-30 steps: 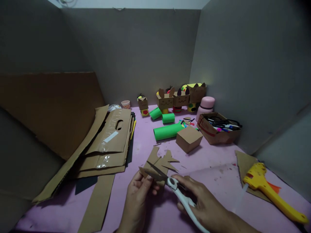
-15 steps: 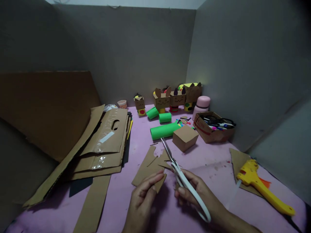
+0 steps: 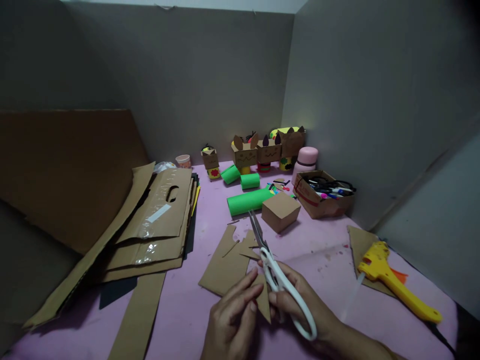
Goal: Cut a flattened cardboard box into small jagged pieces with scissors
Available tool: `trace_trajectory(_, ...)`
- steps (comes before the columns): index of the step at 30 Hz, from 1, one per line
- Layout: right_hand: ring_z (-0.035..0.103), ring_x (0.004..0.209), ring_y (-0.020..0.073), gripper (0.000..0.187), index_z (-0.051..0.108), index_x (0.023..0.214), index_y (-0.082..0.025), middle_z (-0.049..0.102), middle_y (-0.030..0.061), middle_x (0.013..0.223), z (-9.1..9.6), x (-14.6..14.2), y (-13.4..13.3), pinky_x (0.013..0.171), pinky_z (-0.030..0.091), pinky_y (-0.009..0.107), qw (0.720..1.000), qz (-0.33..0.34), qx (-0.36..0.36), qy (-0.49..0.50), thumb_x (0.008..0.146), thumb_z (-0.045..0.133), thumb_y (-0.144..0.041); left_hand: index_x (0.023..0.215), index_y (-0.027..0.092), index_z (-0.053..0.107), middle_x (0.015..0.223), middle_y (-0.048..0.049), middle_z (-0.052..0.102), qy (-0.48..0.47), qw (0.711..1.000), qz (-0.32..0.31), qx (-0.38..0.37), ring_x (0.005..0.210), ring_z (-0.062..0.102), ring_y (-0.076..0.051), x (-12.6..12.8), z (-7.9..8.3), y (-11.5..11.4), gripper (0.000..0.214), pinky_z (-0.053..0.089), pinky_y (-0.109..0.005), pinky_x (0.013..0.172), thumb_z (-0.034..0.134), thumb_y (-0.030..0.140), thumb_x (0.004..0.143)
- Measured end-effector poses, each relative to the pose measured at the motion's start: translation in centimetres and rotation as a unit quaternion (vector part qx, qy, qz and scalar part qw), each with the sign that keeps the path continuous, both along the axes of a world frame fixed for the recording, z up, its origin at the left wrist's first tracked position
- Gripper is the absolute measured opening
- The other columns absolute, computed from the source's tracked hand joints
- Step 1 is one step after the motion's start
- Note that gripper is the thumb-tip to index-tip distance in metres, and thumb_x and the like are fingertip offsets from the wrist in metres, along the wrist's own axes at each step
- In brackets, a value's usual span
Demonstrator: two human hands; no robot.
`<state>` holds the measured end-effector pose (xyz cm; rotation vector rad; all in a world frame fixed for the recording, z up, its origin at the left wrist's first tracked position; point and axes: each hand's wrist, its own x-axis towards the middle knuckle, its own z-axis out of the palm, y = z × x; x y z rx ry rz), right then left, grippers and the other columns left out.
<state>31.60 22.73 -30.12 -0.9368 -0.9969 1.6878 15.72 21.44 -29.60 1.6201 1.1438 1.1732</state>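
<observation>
My left hand (image 3: 234,317) is closed on a small pointed cardboard piece (image 3: 264,302), its tip angled down toward me. Close beside it, my right hand (image 3: 305,302) grips a pair of scissors (image 3: 279,275) by their white handles. The blades point away from me, nearly together. Some of my right fingers are hidden behind the handles; whether they also touch the cardboard piece I cannot tell. Just beyond my hands, a cut cardboard sheet (image 3: 223,267) and narrow scraps lie on the pink table (image 3: 180,310).
Stacked cardboard (image 3: 161,250) fills the left side. Beyond my hands are a small cardboard box (image 3: 281,212) and a green tube (image 3: 245,201). Right of them stand a pen box (image 3: 330,205) and pink bottle (image 3: 305,162). A yellow glue gun (image 3: 401,285) lies at right.
My hands have come closer together. The cardboard piece has turned so its point faces down toward me, near the scissor handles. The whole view has shifted slightly.
</observation>
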Motion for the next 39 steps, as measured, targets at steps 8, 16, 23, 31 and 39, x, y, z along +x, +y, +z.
trace_trajectory(8, 0.045, 0.051, 0.0088, 0.05, 0.054, 0.111, -0.018, 0.051, -0.0058, 0.063, 0.5, -0.1, 0.1, 0.049, 0.04, 0.02, 0.999, -0.007, 0.039, -0.032, 0.061, 0.065, -0.016, 0.111, 0.022, 0.064, 0.111, -0.011, 0.067, -0.244, 0.936, 0.028, -0.254, 0.093, 0.064, -0.025, 0.7, -0.5, 0.3, 0.044, 0.051, -0.033, 0.076, 0.069, 0.041, 0.072)
trace_trajectory(16, 0.05, 0.061, 0.0129, 0.054, 0.053, 0.118, -0.019, 0.055, -0.0026, 0.07, 0.0, 0.2, 0.0, 0.057, 0.044, 0.024, 0.989, -0.006, 0.102, -0.106, 0.066, 0.068, -0.019, 0.067, 0.015, 0.061, 0.061, 0.0014, 0.06, -0.227, 0.934, -0.03, -0.274, 0.057, 0.049, -0.01, 0.3, -0.7, 0.9, 0.022, 0.039, -0.02, 0.057, 0.072, 0.035, 0.071)
trace_trajectory(23, 0.057, 0.089, 0.0214, 0.055, 0.051, 0.126, -0.023, 0.061, 0.0048, 0.094, 0.3, 1.5, 0.2, 0.081, 0.045, 0.035, 0.962, -0.005, 0.168, -0.217, 0.072, 0.064, -0.019, 0.07, 0.018, 0.054, 0.062, 0.0023, 0.059, -0.276, 0.929, 0.043, -0.244, 0.057, 0.05, -0.01, -0.7, -0.3, 1.4, 0.022, 0.04, -0.021, 0.055, 0.07, 0.033, 0.072)
trace_trajectory(31, 0.057, 0.091, 0.0269, 0.062, 0.052, 0.126, -0.02, 0.06, 0.0098, 0.1, 0.1, 1.0, -0.2, 0.082, 0.046, 0.042, 0.911, 0.081, 0.218, -0.342, 0.065, 0.066, -0.018, 0.077, 0.017, 0.057, 0.064, 0.0017, 0.057, -0.301, 0.936, 0.031, -0.182, 0.06, 0.046, -0.011, -1.2, 0.3, 1.8, 0.019, 0.038, -0.023, 0.058, 0.061, 0.036, 0.081)
trace_trajectory(39, 0.057, 0.09, 0.0271, 0.061, 0.05, 0.126, -0.022, 0.06, 0.0099, 0.1, -0.4, 1.2, -0.3, 0.079, 0.046, 0.041, 0.886, 0.074, 0.258, -0.379, 0.067, 0.065, -0.019, 0.08, 0.017, 0.06, 0.064, 0.0015, 0.056, -0.296, 0.939, 0.023, -0.174, 0.059, 0.044, -0.011, -1.2, 0.0, 2.0, 0.018, 0.037, -0.024, 0.058, 0.064, 0.035, 0.078)
